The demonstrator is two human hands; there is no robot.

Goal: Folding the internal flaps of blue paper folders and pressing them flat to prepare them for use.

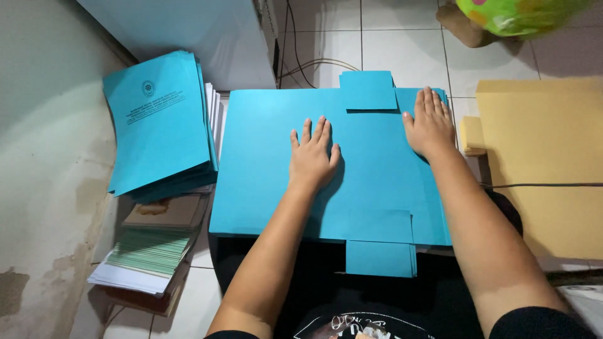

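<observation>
A blue folder sheet (pixel 270 163) with tabs lies flat across the person's lap. The left hand (pixel 312 157) presses its middle, fingers spread flat, pointing to 12 o'clock. The right hand (pixel 429 125) lies open at the sheet's 1 o'clock corner, fingertips reaching its far edge. At 9 o'clock leans a stack of blue printed covers (pixel 157 119); at 3 o'clock lie tan envelopes (pixel 546 157).

White tiled floor (pixel 402 53) carries blue folder stack (pixel 160 119), paper pile (pixel 151 251), apparently brown sheets (pixel 546 163).
</observation>
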